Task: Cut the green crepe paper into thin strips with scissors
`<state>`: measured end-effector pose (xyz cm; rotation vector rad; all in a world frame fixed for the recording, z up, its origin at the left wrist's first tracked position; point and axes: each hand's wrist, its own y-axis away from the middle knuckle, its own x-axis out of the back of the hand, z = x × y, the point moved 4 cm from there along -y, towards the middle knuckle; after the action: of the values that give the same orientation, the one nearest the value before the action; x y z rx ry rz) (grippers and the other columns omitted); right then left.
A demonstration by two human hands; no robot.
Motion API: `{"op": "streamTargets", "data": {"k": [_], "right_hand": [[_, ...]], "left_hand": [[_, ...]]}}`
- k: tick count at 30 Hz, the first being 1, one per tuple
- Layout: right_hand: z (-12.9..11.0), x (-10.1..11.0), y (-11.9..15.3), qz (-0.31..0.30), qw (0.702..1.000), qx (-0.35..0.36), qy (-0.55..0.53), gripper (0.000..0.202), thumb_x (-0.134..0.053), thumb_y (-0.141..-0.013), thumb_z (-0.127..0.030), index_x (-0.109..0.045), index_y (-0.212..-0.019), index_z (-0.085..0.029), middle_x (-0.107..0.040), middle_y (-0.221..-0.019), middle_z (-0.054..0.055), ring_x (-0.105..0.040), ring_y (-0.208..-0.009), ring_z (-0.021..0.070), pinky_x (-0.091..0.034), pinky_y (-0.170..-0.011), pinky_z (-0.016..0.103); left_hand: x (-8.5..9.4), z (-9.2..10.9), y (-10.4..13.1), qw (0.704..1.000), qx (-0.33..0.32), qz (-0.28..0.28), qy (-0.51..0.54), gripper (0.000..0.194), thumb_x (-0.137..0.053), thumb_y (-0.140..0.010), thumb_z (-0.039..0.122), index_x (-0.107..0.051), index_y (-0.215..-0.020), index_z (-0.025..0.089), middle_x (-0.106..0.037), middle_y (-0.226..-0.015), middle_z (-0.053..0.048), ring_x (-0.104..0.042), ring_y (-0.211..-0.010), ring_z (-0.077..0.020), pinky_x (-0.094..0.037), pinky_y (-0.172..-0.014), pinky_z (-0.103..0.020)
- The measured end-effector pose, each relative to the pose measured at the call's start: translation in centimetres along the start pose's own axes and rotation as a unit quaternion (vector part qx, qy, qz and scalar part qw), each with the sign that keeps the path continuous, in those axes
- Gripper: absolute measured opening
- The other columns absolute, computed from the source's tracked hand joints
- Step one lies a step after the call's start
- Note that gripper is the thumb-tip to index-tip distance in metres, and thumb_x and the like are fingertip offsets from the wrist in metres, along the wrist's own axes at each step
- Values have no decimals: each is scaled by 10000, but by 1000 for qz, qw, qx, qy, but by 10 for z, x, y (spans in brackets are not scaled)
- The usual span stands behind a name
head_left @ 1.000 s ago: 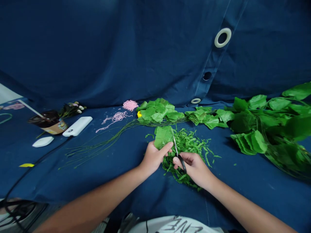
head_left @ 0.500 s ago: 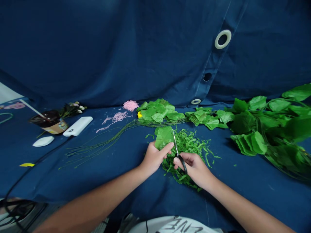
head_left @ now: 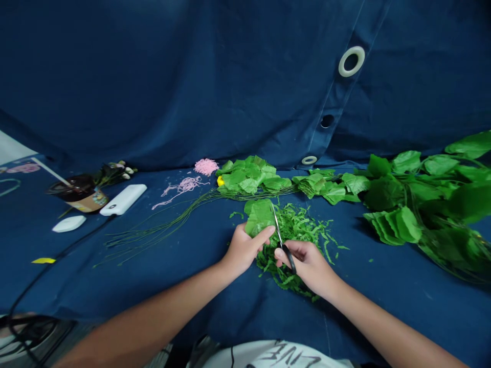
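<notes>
Between thumb and fingers, my left hand [head_left: 245,250] pinches a green leaf [head_left: 258,214], which looks like an artificial one. My right hand [head_left: 303,260] grips the black handles of a pair of scissors [head_left: 277,230]. The blades point up and away from me, lying along the right edge of the leaf. Whether the blades are parted I cannot tell. Beneath both hands spreads a heap of curly green clippings [head_left: 297,225]. Just beyond it lies a pile of green leaves [head_left: 249,176] on long thin stems [head_left: 184,214].
More leafy stems [head_left: 425,194] cover the right side. Pink shreds [head_left: 206,166] and pale pink strands [head_left: 184,186] lie at the back. On the left are a cup with a straw [head_left: 82,194], a white power bank [head_left: 123,199] with a black cable, a white case [head_left: 69,224] and a yellow scrap [head_left: 43,260].
Little differs. The scissors and leaf have shifted very slightly, with the blades still at the leaf's right edge.
</notes>
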<state>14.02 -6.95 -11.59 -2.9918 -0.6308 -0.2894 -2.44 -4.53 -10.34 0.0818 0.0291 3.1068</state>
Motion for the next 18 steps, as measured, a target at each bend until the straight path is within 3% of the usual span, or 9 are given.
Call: {"op": "streamTargets", "data": {"k": [13,18], "right_hand": [[2,0,0,0,1000,-2,-16,308,-701,-868,-395,-687,-699,-138,-635,-635,8,-469,-565,120,-342,-538,223],[1,-1,1,-3,1000,-6,8,299,-683,-880,-402,-690,-730,-144,-560,-598,-19,-418,-538,109,-317,-527,224]], "left_hand": [[-1,3,1,1000,6,-10,-3,410,-691,-807,519,-569,-684,148,-526,-493,39,-410,-379,-58,-312,-370,-185],[-1,2,1,1000,9,-4,8,389,-702,-802,515,-566,-748,154,-564,-538,37,-433,-398,-60,-324,-375,-175]]}}
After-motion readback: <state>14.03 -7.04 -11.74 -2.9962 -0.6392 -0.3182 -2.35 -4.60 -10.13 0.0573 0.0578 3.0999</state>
